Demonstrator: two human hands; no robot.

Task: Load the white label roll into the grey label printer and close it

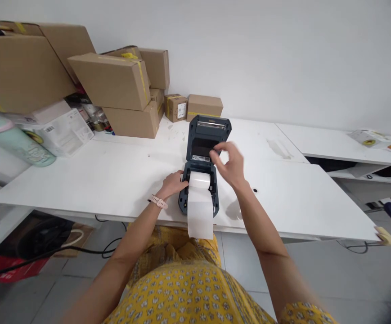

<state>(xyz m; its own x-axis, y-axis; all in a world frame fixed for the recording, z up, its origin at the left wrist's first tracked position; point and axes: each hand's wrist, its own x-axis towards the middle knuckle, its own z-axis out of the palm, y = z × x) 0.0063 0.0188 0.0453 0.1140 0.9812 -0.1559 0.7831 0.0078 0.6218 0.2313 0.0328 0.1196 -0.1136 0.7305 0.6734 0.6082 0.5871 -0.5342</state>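
The printer (200,164) stands open at the front of the table (128,180), paper roll (199,180) inside. The left hand (173,184) does well steadying its left side; the strip (200,218) is best kept straight. The right hand (231,165) is at the lid (207,135); I can't tell whether either grips. One printer, one roll, two small boxes (176,108) (204,106) behind.

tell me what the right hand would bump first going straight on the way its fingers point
Probably the inside of the label printer's raised lid, which lies right in line with the fingertips of the right hand. Depth is unclear, so they may already be touching it.
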